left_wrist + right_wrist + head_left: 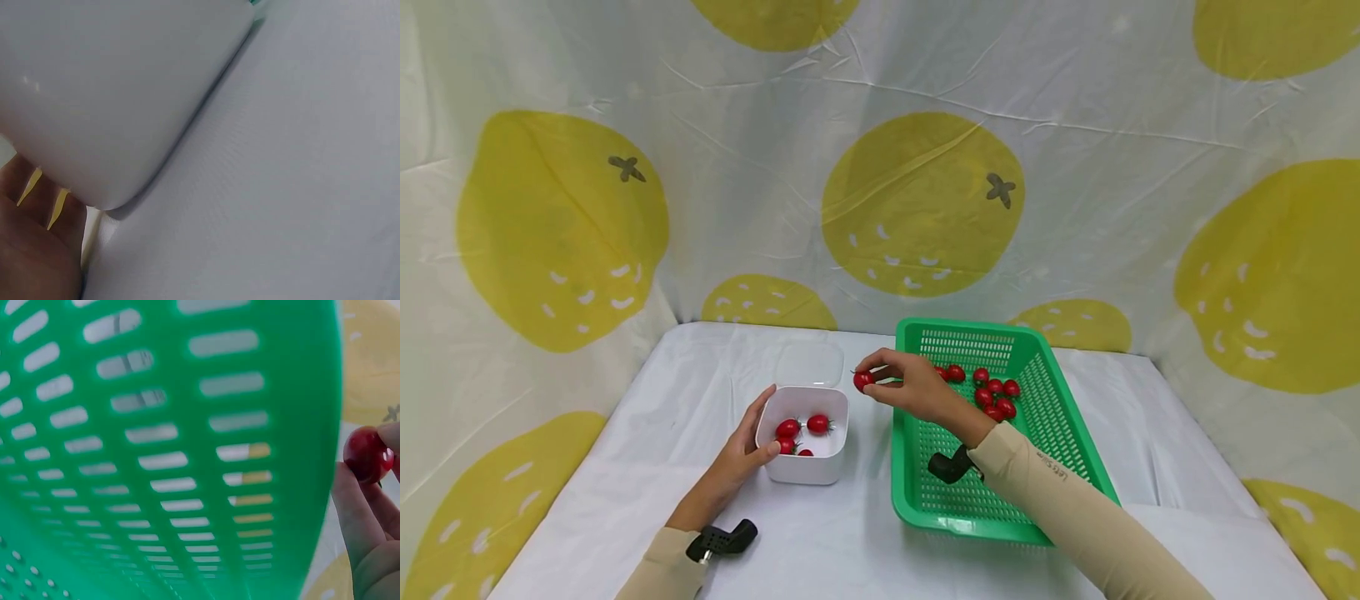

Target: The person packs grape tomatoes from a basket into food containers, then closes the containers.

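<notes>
A red cherry tomato [863, 381] is pinched between the thumb and fingers of my right hand [917, 387], raised between the white box and the green basket. In the right wrist view the same tomato [367, 455] shows at the fingertips, beyond the basket wall. My left hand [741, 454] holds the white box [805, 472] at its left side, thumb at the front rim and fingers along the side. Several cherry tomatoes [817, 425] with green stems lie inside the box. From the left wrist, the box's wall [119, 87] fills the upper left.
The green perforated basket [917, 508] stands on the right, with several cherry tomatoes [983, 397] toward its back; my right forearm crosses over it. A clear lid [809, 364] lies behind the box. White cloth [850, 550] covers the table, and a lemon-print curtain [760, 208] hangs behind.
</notes>
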`<state>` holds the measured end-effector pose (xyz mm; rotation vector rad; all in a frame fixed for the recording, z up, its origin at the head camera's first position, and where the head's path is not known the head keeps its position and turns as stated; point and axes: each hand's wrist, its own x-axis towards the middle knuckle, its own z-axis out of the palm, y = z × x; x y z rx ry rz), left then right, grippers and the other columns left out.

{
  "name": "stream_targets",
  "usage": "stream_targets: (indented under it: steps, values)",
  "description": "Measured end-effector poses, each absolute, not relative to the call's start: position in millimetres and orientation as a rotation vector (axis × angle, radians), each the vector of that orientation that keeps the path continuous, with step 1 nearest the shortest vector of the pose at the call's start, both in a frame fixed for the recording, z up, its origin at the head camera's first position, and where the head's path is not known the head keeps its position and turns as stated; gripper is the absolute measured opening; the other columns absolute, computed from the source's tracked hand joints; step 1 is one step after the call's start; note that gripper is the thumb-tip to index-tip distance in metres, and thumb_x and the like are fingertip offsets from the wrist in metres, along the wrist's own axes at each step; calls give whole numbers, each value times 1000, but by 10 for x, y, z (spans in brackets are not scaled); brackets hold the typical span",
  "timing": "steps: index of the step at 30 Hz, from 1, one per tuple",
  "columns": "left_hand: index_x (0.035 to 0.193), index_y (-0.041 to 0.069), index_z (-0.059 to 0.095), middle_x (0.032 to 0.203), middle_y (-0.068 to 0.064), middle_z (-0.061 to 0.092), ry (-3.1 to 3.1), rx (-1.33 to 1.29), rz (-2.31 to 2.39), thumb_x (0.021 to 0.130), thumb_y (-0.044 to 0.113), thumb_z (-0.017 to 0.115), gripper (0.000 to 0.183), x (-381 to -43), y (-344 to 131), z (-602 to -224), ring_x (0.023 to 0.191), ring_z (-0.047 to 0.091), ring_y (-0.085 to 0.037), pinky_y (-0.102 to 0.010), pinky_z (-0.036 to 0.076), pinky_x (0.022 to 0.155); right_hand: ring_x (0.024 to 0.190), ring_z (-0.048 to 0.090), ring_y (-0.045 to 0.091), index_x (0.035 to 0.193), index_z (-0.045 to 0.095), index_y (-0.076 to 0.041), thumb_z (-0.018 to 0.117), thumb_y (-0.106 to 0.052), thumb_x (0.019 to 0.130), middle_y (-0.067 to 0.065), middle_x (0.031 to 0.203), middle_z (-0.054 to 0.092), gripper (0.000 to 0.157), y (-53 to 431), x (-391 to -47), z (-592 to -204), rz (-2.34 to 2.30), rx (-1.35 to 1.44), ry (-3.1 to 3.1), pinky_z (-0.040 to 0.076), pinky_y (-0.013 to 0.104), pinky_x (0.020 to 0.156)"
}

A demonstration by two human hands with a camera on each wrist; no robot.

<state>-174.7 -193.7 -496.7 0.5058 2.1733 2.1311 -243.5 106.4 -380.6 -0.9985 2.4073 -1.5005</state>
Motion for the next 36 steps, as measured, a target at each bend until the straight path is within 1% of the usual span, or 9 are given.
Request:
stream_targets:
  steps: [3,9,13,18,20,24,26,34,36]
  values:
    - [155,25,13,159,-8,14,2186,504,2121,90,9,56,80,-1751,-1935,-4965,143,12,-33,-61,13,111,100,66,18,112,65,-12,70,-10,88,1,110,66,24,1011,-2425,-3837,-1483,-1000,2369,55,30,82]
    - [155,24,12,158,-8,15,2184,503,2121,90,9,56,80,-1754,-1938,-4969,143,12,-33,-62,13,110,102,65,17,113,66,-13,71,-12,88,-1,110,66,26,918,-2392,-3877,-1436,-1039,2320,54,28,83]
    - [155,24,13,159,-7,14,2181,500,2121,90,9,56,80,-1753,-1936,-4972,144,10,-33,-63,12,110,103,64,16,117,64,-10,71,-13,88,-2,112,66,29,872,-2363,-3893,-1409,-1068,2291,54,27,83]
    - [155,26,13,159,-6,13,2170,494,2125,90,9,56,80,-1753,-1928,-4970,145,8,-32,-62,10,111,104,64,14,118,64,-15,71,-14,88,-2,114,66,30,846,-2338,-3913,-1375,-1059,2285,54,26,82]
    - [155,27,14,159,-6,13,2165,496,2130,90,9,56,79,-1751,-1926,-4966,145,8,-32,-62,10,111,104,65,16,117,65,-16,71,-14,88,1,115,67,30,844,-2337,-3924,-1375,-1060,2281,54,27,83]
    - [155,29,15,159,-7,13,2168,499,2131,90,9,56,79,-1744,-1925,-4960,144,8,-32,-63,11,111,105,65,20,117,65,-14,71,-14,88,6,117,66,29,845,-2340,-3940,-1386,-1073,2269,54,28,84]
    - [155,28,15,159,-7,13,2168,505,2133,90,8,56,80,-1742,-1926,-4959,144,9,-32,-64,10,110,105,65,21,117,65,-13,71,-14,88,6,117,66,29,845,-2340,-3944,-1382,-1077,2276,54,29,85]
    - [155,24,13,160,-6,10,2178,513,2132,89,8,56,80,-1745,-1930,-4963,145,5,-32,-65,8,110,108,63,33,119,62,-3,68,-7,89,14,119,64,31,830,-2294,-3888,-1374,-1081,2276,53,32,86]
    - [155,25,13,159,-7,11,2173,507,2132,89,9,56,80,-1744,-1931,-4964,144,7,-33,-65,10,110,108,64,32,118,62,-3,67,-6,89,13,119,65,30,828,-2270,-3858,-1377,-1075,2274,53,32,86]
